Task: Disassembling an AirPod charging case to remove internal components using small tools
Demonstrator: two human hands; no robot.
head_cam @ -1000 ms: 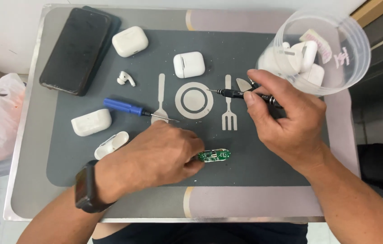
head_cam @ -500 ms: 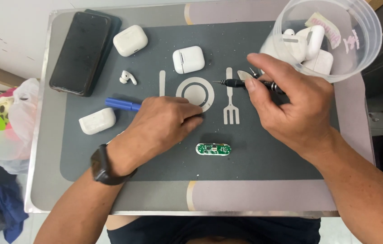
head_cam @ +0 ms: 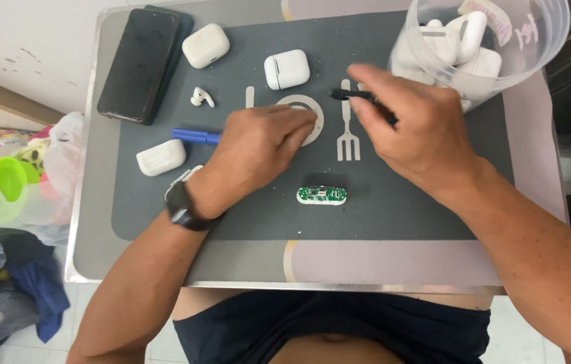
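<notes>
My left hand point(head_cam: 258, 145) lies knuckles-up on the dark grey mat point(head_cam: 379, 216), fingers curled over the shaft of a blue-handled screwdriver point(head_cam: 194, 136); only the handle sticks out to the left, and I cannot see whether the fingers grip it. My right hand point(head_cam: 413, 135) holds a thin black tool point(head_cam: 353, 95) whose tip points left above the mat's printed fork. A white shell half with a green circuit board point(head_cam: 322, 195) lies loose on the mat just in front of both hands.
White earbud cases lie at the back left point(head_cam: 206, 45), back middle point(head_cam: 287, 69) and left point(head_cam: 161, 157), with a single earbud point(head_cam: 201, 98) between them. A black phone point(head_cam: 140, 64) lies far left. A clear tub point(head_cam: 541, 40) of white cases stands back right. Plastic bags point(head_cam: 36, 182) hang off the table's left.
My left hand left the circuit board and moved back onto the blue screwdriver. My right hand with the black tool stayed by the printed fork.
</notes>
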